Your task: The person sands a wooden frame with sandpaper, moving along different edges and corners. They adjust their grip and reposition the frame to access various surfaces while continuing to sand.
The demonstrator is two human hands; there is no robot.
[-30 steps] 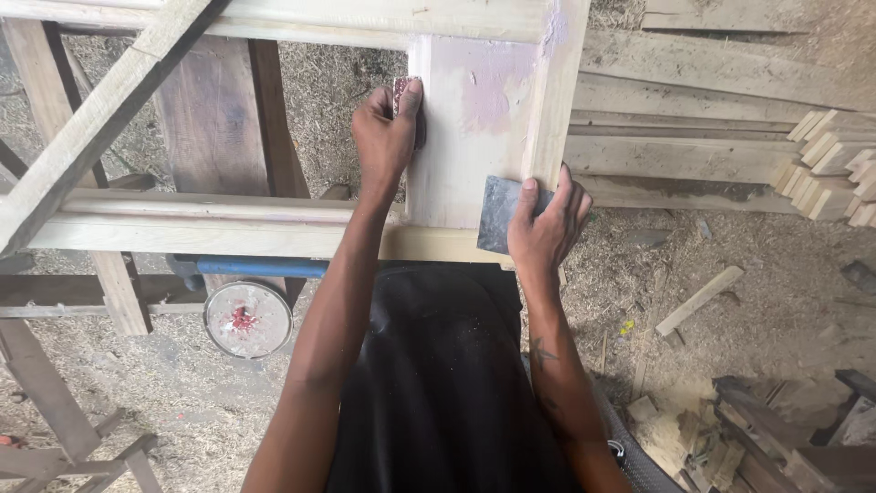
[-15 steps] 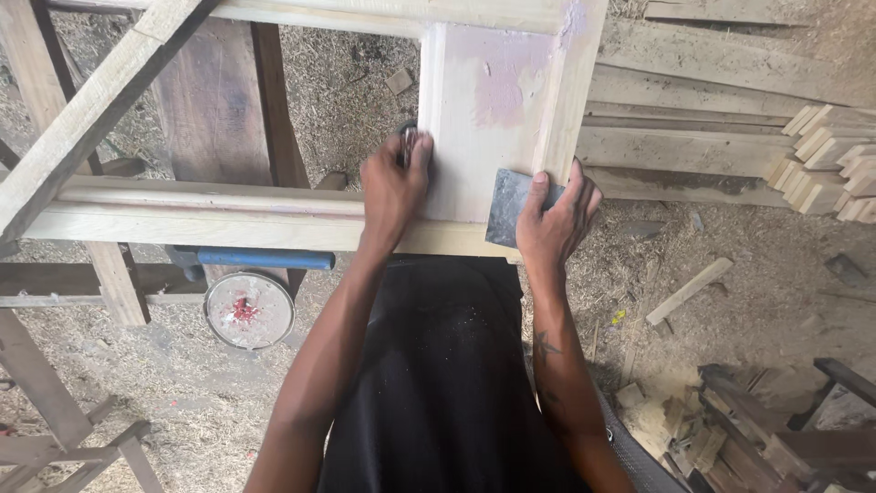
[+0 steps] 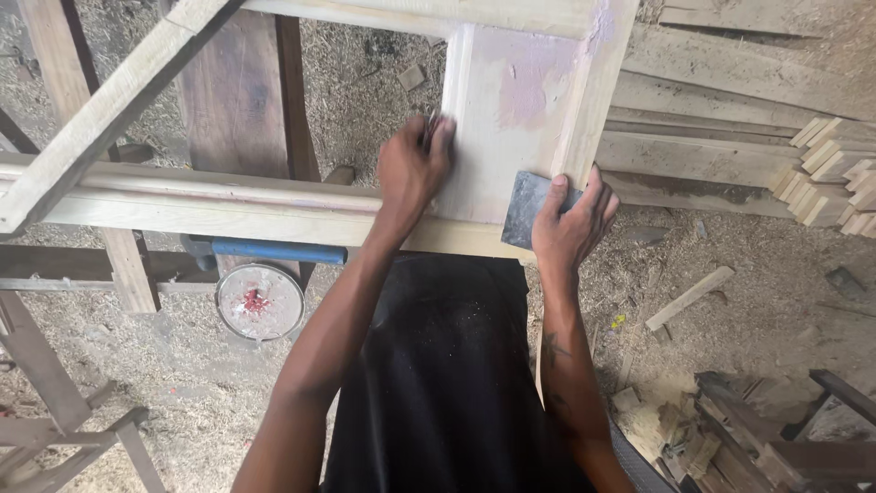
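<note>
Sanding stroke on the pale, planed wooden frame (image 3: 511, 128): left hand (image 3: 412, 173) now sits lower on the frame's left edge than 1 s ago, when it was up near the top of the panel with the small reddish-brown abrasive pad plainly showing. Pad (image 3: 429, 131) is now mostly hidden under closed fingers, only a dark sliver at the fingertips, pressed against the wood edge. Reads as a down stroke along that edge; since 0.5 s ago the hand has barely shifted relative to the panel.

Right hand (image 3: 570, 224) has not moved on the frame across all 3 frames: fingers curled, thumb and index pinching a flat dark grey metal scraper blade (image 3: 531, 208) against the lower right corner of the panel, blade idle.

Materials: frame panel is smooth, light, with a pinkish-purple filler smear (image 3: 525, 87) in its upper half, matte and patchy. Horizontal rail (image 3: 210, 215) is same pale wood, moulded edge. Diagonal rough-sawn batten (image 3: 109, 110) crosses upper left. Round tin lid with red paste residue (image 3: 260, 301) lies on the floor below, beside a blue tubular handle (image 3: 278, 250). Floor (image 3: 748, 265) is thick with sawdust and shavings. Stacked pale planks (image 3: 835, 173) at right, square-cut ends; dark offcut heap (image 3: 757, 438) lower right. Black garment (image 3: 438, 365) is speckled with dust.
</note>
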